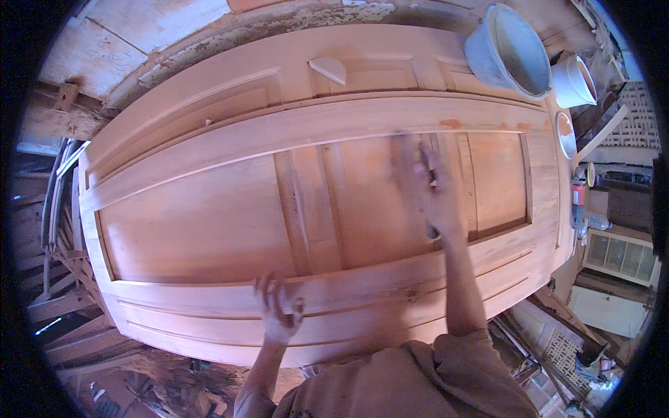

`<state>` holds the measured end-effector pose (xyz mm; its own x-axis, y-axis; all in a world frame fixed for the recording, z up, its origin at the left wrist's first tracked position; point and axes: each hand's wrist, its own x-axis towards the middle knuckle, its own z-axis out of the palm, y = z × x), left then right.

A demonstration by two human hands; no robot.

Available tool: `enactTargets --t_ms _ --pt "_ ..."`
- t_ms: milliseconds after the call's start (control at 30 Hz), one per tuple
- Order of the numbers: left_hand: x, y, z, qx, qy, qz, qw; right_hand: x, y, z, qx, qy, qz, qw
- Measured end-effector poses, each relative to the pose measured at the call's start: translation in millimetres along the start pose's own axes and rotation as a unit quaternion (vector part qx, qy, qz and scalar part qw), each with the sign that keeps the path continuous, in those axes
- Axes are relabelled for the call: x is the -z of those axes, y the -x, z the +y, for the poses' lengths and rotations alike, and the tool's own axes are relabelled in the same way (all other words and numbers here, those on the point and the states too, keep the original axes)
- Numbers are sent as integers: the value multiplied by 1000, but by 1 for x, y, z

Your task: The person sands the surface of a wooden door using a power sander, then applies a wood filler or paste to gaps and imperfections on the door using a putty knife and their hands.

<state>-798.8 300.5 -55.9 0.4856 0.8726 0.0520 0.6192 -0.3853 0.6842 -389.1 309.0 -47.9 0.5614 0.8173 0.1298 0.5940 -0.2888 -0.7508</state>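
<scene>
A large pale wooden panel piece, like a door (202,216), lies flat before me, with recessed panels and raised frame strips. My right hand (432,191) is over the recessed middle panel, right of centre. Its fingers are closed around something smeared by motion; a dark rounded end shows below the hand, but the kind cannot be made out. Above the near frame strip is my left hand (280,310), its fingers spread and slightly blurred, with nothing visible in them. A whitish half-round flat piece (329,70) lies on the far part of the wood.
A large grey-blue bucket (481,56) sits at the far right, with a smaller white bucket (571,83) beside it. Near them is a round white container (566,136) with orange-brown material inside. Scrap timber (73,306) crowds the left side; a plastic bottle (598,221) stands at the right.
</scene>
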Motion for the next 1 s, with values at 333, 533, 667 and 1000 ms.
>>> enactTargets --t_ms 333,533,667,1000 --pt "86 41 -134 10 -236 49 971 -81 -20 -50 -77 135 -38 987" --pt "85 33 -126 2 -226 30 974 -81 -18 -35 -53 186 -43 980" --pt "88 36 -129 4 -231 38 972 -59 -16 -58 -71 149 -48 985" --pt "87 39 -134 -6 -230 34 973 -66 -16 -16 -39 169 -26 985"
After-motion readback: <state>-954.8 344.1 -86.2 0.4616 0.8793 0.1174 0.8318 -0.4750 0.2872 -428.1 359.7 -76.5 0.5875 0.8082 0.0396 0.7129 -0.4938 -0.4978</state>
